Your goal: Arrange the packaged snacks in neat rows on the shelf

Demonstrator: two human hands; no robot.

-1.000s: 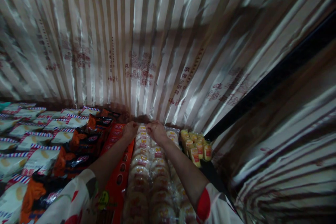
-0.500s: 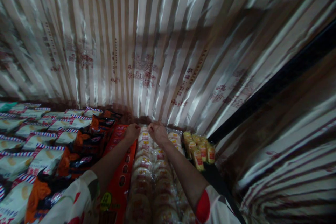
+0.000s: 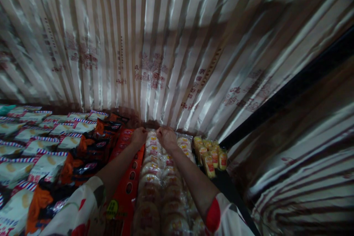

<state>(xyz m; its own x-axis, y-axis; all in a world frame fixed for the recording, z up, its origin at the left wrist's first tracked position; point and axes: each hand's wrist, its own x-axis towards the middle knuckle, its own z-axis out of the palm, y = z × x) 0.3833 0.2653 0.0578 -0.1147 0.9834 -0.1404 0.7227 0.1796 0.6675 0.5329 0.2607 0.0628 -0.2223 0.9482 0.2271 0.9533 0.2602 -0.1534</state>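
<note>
Clear-wrapped rounds (image 3: 151, 177) run in rows away from the wearer, w/ both hands at the far end of the leftmost full row: L hand (image 3: 139, 136) on its left side, R hand (image 3: 166, 137) on its right. Fingers of both are curled in, a narrow gap btwn the hands (can't tell if either pinches anything, too dark & small). Prob. best here: keep hands level, touch light, any pull even, so the rounds don't tip or crush. Just left, a red pack (image 3: 133, 169), then orange-black bags (image 3: 74, 169), then white bags (image 3: 47, 166) w/ striped tops. Right of the rows, yellow packs (image 3: 209, 162) nr a dark bar (image 3: 290, 88); pleated curtain (image 3: 155, 29) behind
</note>
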